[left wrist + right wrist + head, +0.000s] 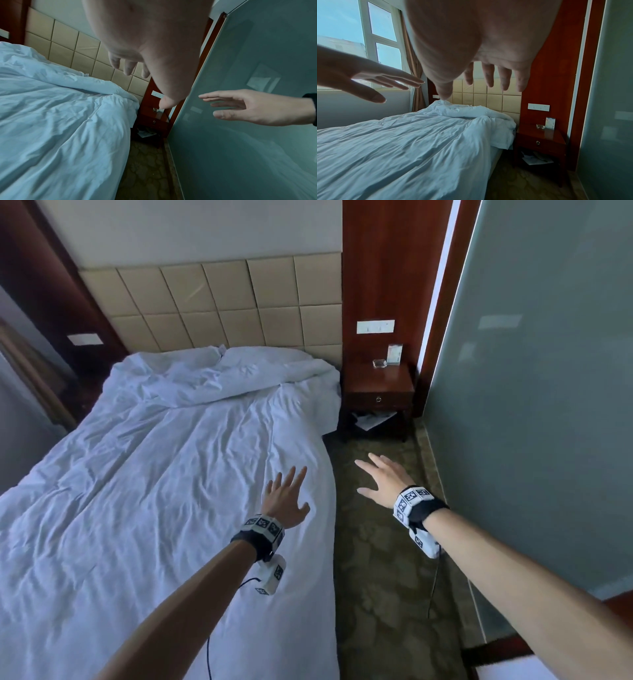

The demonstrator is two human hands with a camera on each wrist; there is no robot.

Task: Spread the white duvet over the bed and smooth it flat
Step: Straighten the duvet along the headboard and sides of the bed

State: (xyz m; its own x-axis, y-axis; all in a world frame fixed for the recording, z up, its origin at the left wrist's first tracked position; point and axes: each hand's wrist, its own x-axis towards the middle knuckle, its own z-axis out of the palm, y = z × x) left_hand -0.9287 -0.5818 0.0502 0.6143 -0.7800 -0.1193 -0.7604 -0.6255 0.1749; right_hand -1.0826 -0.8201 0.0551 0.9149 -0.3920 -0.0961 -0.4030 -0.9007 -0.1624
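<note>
The white duvet (pixel 164 460) covers the bed, wrinkled all over, with a bunched fold (pixel 239 374) across the head end by the tan padded headboard (pixel 219 306). Its right edge hangs over the side of the bed (pixel 329 508). My left hand (pixel 286 498) hovers above the duvet's right edge, fingers straight and spread, holding nothing. My right hand (pixel 380 479) is stretched out over the floor beside the bed, also spread and empty. Both palms fill the tops of the wrist views (pixel 145 40) (pixel 479 40), and the duvet (pixel 411 142) lies below them.
A dark wooden nightstand (pixel 378 388) with a glass ashtray (pixel 380 363) and a small card stands right of the headboard. A frosted glass wall (pixel 531 405) bounds a narrow strip of patterned carpet (pixel 376 559). A window (pixel 368 40) and curtain are beyond the bed.
</note>
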